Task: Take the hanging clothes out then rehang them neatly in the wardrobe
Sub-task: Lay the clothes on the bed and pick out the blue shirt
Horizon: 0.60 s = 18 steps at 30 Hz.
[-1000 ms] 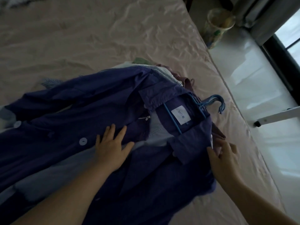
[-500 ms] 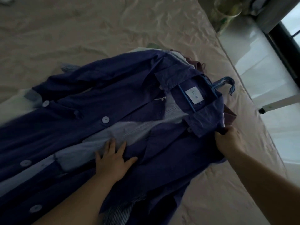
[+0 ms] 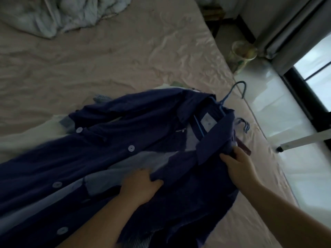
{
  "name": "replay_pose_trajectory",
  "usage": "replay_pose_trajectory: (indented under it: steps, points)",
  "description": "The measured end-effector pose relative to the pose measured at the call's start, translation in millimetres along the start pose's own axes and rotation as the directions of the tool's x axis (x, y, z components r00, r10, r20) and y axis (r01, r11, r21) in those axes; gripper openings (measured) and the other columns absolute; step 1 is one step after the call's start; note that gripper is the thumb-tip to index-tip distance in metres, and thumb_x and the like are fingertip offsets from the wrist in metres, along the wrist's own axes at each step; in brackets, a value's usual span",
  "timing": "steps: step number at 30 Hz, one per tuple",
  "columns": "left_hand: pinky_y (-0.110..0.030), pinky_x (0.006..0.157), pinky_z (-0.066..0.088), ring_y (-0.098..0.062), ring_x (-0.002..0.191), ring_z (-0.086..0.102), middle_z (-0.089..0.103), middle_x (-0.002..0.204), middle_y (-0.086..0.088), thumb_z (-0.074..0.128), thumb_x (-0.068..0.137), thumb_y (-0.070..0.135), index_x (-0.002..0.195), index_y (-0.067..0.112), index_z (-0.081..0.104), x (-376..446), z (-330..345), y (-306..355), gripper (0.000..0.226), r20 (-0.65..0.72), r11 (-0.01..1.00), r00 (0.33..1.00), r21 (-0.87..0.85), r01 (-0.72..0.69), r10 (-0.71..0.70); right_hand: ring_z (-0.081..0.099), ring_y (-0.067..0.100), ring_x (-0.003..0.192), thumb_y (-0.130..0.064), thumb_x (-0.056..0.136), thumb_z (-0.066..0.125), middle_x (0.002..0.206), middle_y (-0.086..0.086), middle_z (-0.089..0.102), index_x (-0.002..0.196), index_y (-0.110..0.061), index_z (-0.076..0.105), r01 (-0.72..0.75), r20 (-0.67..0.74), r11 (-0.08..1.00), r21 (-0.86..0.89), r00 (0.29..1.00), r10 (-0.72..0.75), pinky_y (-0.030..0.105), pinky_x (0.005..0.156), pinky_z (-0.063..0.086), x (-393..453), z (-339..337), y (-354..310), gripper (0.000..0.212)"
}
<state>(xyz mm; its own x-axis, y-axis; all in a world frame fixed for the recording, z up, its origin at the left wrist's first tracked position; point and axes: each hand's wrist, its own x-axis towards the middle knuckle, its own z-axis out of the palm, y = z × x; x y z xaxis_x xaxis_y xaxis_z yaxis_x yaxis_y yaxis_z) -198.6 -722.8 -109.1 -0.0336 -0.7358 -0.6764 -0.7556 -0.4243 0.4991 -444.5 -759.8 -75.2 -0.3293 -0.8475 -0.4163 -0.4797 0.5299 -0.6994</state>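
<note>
Rehanging is the step in hand, by my reading: the navy coat (image 3: 125, 145) lies on the bed (image 3: 107, 56) on its blue hanger (image 3: 231, 94), on top of a pile of other clothes, and both hands are on it as if to lift it clear. The right hand (image 3: 236, 161) grips the coat's near shoulder just below the collar, fingers curled round a fold of the cloth. The left hand (image 3: 141, 185) pinches the front edge of the coat lower down, thumb and fingers closed on the fabric beside the pale lining.

The coat's long axis runs slantwise across the view, from the collar at the upper right, near the bed's edge, down to the hem at the lower left, where it runs out of view. The front faces up and lies open, with the label showing inside the neck. The hanger hook sticks out past the collar toward the upper right and stands up off the sheet. A second blue hook (image 3: 243, 125) shows just beside the collar, from a garment underneath.

Next, I judge, the coat needs raising by the hanger rather than by the cloth, so one hand should shift to the hook; the long skirt will drag on the pile, and could pull the lower hanger along. The wardrobe is not in view.
</note>
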Motion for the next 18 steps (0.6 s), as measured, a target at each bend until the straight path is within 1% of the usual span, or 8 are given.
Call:
replay_pose_trajectory:
  steps: [2, 3, 5, 8, 10, 13, 16, 18]
  points:
    - [-0.028, 0.070, 0.053, -0.004, 0.075, 0.057, 0.063, 0.086, 0.011, 0.053, 0.088, 0.040, 0.097, 0.019, 0.060, -23, -24, 31, 0.024, -0.044, 0.988, 0.996, -0.132, -0.076, 0.071, 0.057, 0.024, 0.071, -0.016, 0.085, 0.058, 0.075, 0.007, 0.060, 0.078, -0.006, 0.054, 0.073, -0.007, 0.997, -0.020, 0.997, -0.074, 0.038, 0.065, 0.048, -24, 3, -33, 0.012]
    - [-0.020, 0.067, 0.049, -0.003, 0.077, 0.054, 0.061, 0.089, 0.015, 0.052, 0.089, 0.040, 0.100, 0.023, 0.058, -36, -38, 47, 0.022, -0.070, 0.980, 0.993, -0.164, -0.110, 0.100, 0.053, 0.021, 0.066, -0.014, 0.086, 0.057, 0.071, 0.005, 0.057, 0.077, -0.005, 0.053, 0.100, -0.005, 0.995, 0.002, 0.995, -0.099, 0.031, 0.058, 0.044, -37, 4, -49, 0.014]
    - [-0.017, 0.072, 0.042, -0.005, 0.089, 0.055, 0.062, 0.102, 0.012, 0.051, 0.089, 0.044, 0.117, 0.025, 0.056, -60, -64, 72, 0.034, -0.168, 0.974, 0.975, -0.151, -0.169, 0.143, 0.049, 0.015, 0.062, -0.014, 0.088, 0.055, 0.070, 0.001, 0.055, 0.081, -0.008, 0.053, 0.138, 0.013, 0.990, 0.035, 0.990, -0.139, 0.019, 0.049, 0.037, -68, 5, -84, 0.010]
    - [-0.025, 0.078, 0.044, -0.011, 0.094, 0.058, 0.064, 0.103, 0.008, 0.050, 0.087, 0.047, 0.110, 0.024, 0.061, -97, -102, 96, 0.034, -0.265, 0.944, 0.945, -0.213, -0.254, 0.194, 0.053, 0.014, 0.066, -0.018, 0.089, 0.055, 0.077, 0.002, 0.059, 0.084, -0.015, 0.054, 0.199, 0.059, 0.978, 0.069, 0.977, -0.203, 0.023, 0.052, 0.038, -111, 11, -124, 0.006]
    - [-0.028, 0.069, 0.045, -0.013, 0.083, 0.058, 0.063, 0.086, 0.007, 0.049, 0.089, 0.046, 0.090, 0.023, 0.062, -117, -126, 106, 0.027, -0.286, 0.913, 0.934, -0.280, -0.297, 0.216, 0.053, 0.012, 0.065, -0.016, 0.090, 0.054, 0.075, -0.002, 0.057, 0.080, -0.021, 0.051, 0.233, 0.083, 0.966, 0.113, 0.967, -0.243, 0.023, 0.052, 0.039, -137, 19, -147, 0.011]
    - [-0.029, 0.051, 0.030, -0.016, 0.054, 0.042, 0.040, 0.055, 0.001, 0.049, 0.090, 0.042, 0.053, 0.019, 0.037, -146, -160, 113, 0.045, -0.352, 0.874, 0.905, -0.330, -0.357, 0.237, 0.053, 0.006, 0.064, -0.016, 0.091, 0.052, 0.074, -0.008, 0.056, 0.078, -0.025, 0.048, 0.287, 0.125, 0.953, 0.098, 0.946, -0.298, 0.016, 0.049, 0.038, -178, 32, -173, 0.016]
    - [-0.024, 0.040, 0.024, -0.015, 0.041, 0.033, 0.031, 0.044, 0.001, 0.054, 0.087, 0.043, 0.046, 0.016, 0.030, -170, -186, 102, 0.055, -0.398, 0.880, 0.894, -0.324, -0.347, 0.207, 0.056, 0.007, 0.068, -0.017, 0.091, 0.050, 0.077, -0.009, 0.059, 0.080, -0.028, 0.048, 0.329, 0.154, 0.941, 0.072, 0.929, -0.337, 0.021, 0.053, 0.042, -214, 45, -194, 0.016]
    - [-0.024, 0.040, 0.023, -0.015, 0.039, 0.030, 0.030, 0.043, 0.000, 0.059, 0.084, 0.046, 0.047, 0.017, 0.030, -182, -199, 90, 0.055, -0.398, 0.894, 0.898, -0.310, -0.323, 0.187, 0.057, 0.009, 0.070, -0.018, 0.092, 0.048, 0.079, -0.008, 0.059, 0.086, -0.025, 0.048, 0.364, 0.187, 0.931, 0.022, 0.913, -0.362, 0.026, 0.058, 0.044, -235, 53, -206, 0.009]
